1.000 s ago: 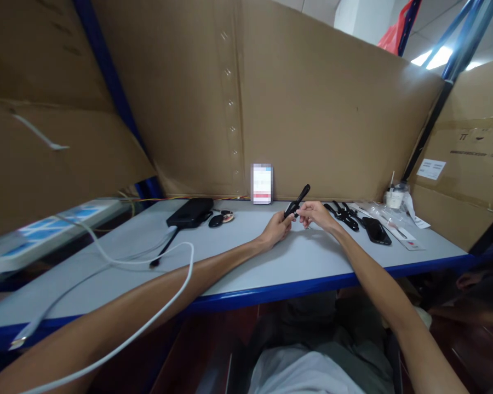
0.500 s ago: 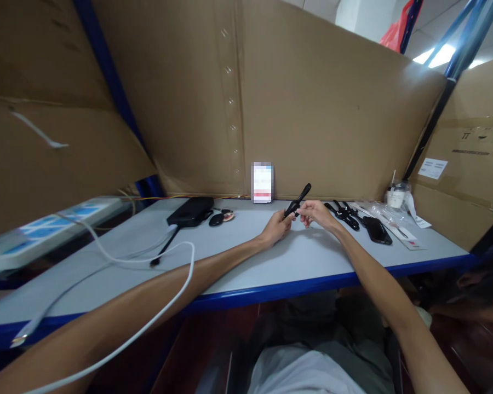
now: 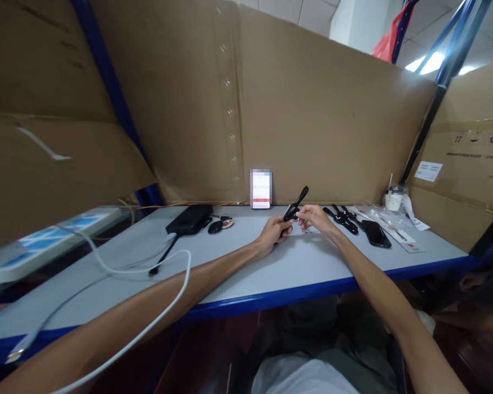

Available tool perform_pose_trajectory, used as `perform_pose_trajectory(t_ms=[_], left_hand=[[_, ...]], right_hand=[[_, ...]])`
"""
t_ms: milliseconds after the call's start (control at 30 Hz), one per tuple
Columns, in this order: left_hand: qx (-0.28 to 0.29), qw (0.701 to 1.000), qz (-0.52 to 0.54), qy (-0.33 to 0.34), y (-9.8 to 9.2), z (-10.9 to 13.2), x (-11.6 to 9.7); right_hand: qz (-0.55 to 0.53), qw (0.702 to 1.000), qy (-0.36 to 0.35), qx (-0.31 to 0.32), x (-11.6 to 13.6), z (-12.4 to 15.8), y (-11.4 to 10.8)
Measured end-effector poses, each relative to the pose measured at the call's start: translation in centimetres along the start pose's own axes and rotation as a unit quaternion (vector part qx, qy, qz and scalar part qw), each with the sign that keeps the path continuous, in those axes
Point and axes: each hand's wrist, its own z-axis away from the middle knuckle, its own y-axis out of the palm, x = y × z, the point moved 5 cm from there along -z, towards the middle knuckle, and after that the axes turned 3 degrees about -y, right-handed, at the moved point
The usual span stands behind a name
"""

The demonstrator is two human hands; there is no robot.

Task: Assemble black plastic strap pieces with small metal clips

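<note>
Where left hand (image 3: 273, 231) and right hand (image 3: 315, 218) pinch, one clip (image 3: 298, 201) tilts.

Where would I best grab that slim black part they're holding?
Pinch the slim black part by its free upper end, probably from above: it slants upward, clear of the left hand and right hand gripping its lower half.

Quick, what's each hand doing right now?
Left hand: closed around the slim black piece.
Right hand: pinching the same piece's lower end.

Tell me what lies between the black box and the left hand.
In the head view, a small black key fob lies on the table between them.
</note>
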Motion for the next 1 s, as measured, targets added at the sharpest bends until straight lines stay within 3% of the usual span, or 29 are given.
perform_pose_trajectory(t_ms=[267, 600, 1000], left_hand=[[0.008, 1.0, 0.005, -0.027, 0.1, -0.3, 0.5], [-0.012, 1.0, -0.002, -0.015, -0.1, -0.7, 0.9], [-0.002, 0.999, -0.033, -0.022, 0.0, -0.8, 1.2]], right_hand=[[0.024, 1.0, 0.015, -0.014, -0.2, 0.0, -0.5], [-0.021, 0.999, 0.006, -0.049, -0.6, 0.2, 0.7], [0.014, 1.0, 0.019, 0.002, -0.4, 0.2, 0.2]])
